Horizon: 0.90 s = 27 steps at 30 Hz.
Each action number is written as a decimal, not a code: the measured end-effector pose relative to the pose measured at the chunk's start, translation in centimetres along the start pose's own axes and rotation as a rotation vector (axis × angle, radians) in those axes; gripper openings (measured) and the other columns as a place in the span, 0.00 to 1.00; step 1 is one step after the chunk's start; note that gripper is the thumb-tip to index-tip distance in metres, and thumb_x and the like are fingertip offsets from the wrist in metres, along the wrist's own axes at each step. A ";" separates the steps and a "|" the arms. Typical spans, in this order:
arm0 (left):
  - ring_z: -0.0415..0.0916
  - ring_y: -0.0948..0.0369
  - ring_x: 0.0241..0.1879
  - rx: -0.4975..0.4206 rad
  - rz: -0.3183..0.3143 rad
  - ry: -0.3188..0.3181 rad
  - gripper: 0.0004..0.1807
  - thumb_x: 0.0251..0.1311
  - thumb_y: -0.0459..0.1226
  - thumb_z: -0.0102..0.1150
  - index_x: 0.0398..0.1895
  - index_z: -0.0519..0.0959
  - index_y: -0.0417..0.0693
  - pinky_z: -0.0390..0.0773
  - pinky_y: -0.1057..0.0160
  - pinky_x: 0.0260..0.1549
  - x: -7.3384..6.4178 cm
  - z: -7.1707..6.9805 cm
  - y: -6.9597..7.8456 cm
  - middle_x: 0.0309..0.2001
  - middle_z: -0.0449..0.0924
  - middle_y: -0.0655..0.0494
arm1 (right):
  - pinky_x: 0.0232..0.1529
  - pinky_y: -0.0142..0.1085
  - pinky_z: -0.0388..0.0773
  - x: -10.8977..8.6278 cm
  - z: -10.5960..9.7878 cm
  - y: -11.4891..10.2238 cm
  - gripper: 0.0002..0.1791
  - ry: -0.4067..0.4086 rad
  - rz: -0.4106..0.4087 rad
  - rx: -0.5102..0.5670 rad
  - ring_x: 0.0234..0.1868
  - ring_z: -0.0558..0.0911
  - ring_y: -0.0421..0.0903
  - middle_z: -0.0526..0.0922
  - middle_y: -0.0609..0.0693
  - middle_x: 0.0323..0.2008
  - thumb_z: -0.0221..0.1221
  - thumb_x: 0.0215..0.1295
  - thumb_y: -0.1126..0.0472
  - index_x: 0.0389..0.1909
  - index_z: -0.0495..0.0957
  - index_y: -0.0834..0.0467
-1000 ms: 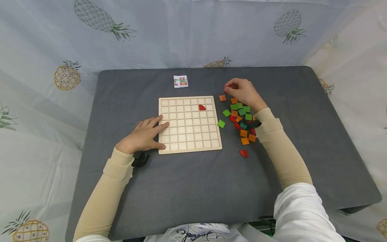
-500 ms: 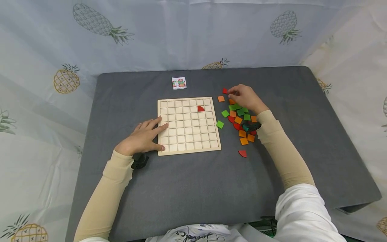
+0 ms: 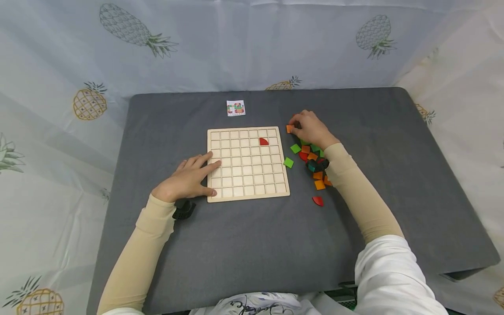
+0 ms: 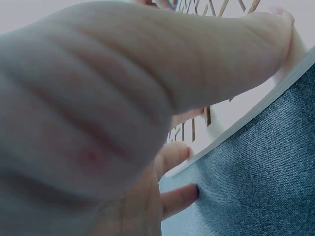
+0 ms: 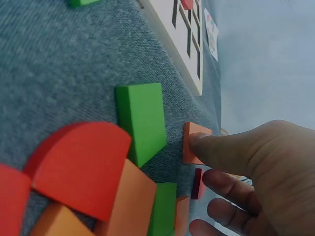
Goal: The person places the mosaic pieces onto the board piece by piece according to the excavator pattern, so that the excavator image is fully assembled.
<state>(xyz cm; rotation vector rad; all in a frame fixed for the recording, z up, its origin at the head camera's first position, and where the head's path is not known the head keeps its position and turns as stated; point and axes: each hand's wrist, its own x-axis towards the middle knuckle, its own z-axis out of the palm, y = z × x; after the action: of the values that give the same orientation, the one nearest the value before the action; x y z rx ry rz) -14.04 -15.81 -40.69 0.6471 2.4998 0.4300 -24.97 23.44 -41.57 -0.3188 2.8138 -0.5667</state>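
My left hand rests spread on the left edge of a pale wooden grid board; in the left wrist view its thumb lies over the board's rim. One red quarter-round piece sits in a cell at the board's upper right. Past the board's upper right corner, my right hand has its thumb and forefinger at an orange square tile. The thumb presses on the tile's face in the right wrist view, its other fingers curled near a dark red piece.
A pile of green, orange and red pieces lies right of the board, partly under my right wrist. Two green squares, one of them a green tile, lie between pile and board. A red quarter-round lies nearer me. A patterned card lies beyond the board.
My right hand left the red piece it held at the far end of the pile, drew back, then shifted left onto the orange tile. My left hand stayed on the board.
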 end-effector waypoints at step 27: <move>0.37 0.39 0.81 0.005 -0.011 -0.010 0.50 0.60 0.50 0.70 0.82 0.54 0.57 0.39 0.29 0.75 0.0 -0.2 -0.1 0.84 0.37 0.48 | 0.40 0.40 0.72 1.3 1.7 -7.3 0.11 -0.055 -0.137 0.357 0.39 0.75 0.49 0.83 0.53 0.46 0.57 0.75 0.56 0.50 0.84 0.55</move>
<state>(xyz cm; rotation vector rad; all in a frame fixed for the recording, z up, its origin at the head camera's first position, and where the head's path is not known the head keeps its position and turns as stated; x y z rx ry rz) -14.22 -15.87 -40.55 0.6357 2.4945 0.4148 -24.56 15.93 -40.37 -0.4471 2.5845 -1.0539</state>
